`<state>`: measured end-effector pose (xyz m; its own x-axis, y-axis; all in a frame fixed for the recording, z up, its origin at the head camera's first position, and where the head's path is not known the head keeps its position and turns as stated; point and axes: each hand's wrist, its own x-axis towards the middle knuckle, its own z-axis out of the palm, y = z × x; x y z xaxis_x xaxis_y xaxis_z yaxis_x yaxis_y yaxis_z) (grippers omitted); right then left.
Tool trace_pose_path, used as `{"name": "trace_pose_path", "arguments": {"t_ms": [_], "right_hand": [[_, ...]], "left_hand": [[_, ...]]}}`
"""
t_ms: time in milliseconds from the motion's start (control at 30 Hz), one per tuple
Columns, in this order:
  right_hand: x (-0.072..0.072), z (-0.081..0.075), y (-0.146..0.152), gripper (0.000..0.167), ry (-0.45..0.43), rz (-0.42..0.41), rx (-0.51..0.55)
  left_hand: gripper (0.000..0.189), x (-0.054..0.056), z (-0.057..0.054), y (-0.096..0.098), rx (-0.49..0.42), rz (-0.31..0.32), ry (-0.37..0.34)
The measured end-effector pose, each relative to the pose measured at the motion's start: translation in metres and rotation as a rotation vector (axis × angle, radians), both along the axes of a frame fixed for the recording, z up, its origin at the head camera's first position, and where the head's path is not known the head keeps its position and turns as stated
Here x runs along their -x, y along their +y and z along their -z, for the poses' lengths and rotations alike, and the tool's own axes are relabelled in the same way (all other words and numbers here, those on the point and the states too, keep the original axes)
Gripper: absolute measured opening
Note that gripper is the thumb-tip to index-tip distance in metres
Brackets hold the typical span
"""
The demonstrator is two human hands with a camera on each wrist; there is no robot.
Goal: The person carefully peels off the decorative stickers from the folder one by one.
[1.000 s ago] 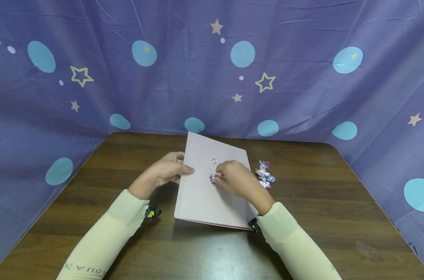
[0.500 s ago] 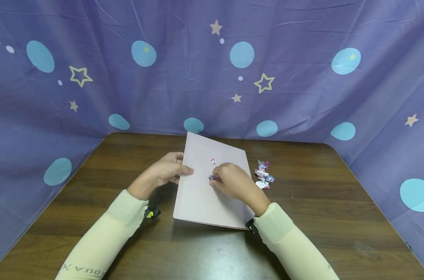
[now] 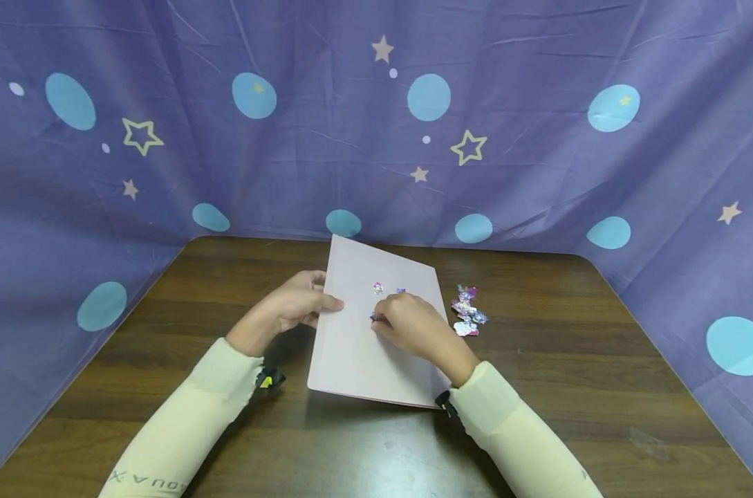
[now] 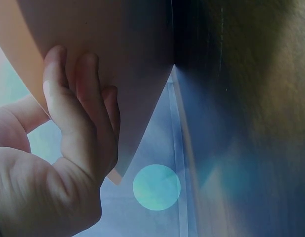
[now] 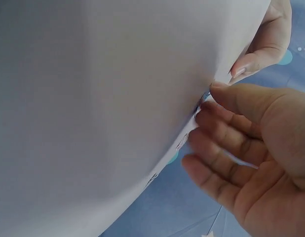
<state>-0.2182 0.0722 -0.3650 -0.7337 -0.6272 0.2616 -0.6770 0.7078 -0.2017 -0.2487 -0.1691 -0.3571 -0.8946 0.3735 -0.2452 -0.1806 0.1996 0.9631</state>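
A thin white booklet (image 3: 357,360) stands tilted above the table in the head view. My left hand (image 3: 292,301) grips its left edge, thumb on the front and fingers behind, as the left wrist view shows. On its front are two small shiny stickers, a pink one (image 3: 378,288) and a purple one (image 3: 401,290). Just below them my right hand (image 3: 413,325) pinches a blue sticker (image 3: 373,316) against the surface between thumb and forefinger. Most of that sticker is hidden by the fingers; a bit of blue sticker (image 5: 206,95) shows in the right wrist view.
A loose pile of shiny stickers (image 3: 466,309) lies on the brown wooden table (image 3: 556,360), right of the booklet. A purple curtain (image 3: 351,104) with stars and blue dots hangs behind the table and at both sides.
My right hand has shifted slightly left and closed its fingers in on the blue sticker. The purple sticker above it has come into sight. My left hand and the booklet stay nearly still.
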Motion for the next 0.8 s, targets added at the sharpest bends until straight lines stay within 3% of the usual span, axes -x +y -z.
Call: {"name": "trace_pose_path", "arguments": {"t_ms": [200,800], "right_hand": [[-0.0016,0.0018,-0.0013,0.018,0.019,-0.035,-0.016],[-0.0018,0.0035,-0.0005,0.016,0.049,-0.01,-0.022]], "left_hand": [[0.054,0.0,0.0005,-0.0004,0.0,0.002,-0.006],[0.053,-0.0013,-0.0021,-0.0012,0.002,-0.002,-0.004]]}}
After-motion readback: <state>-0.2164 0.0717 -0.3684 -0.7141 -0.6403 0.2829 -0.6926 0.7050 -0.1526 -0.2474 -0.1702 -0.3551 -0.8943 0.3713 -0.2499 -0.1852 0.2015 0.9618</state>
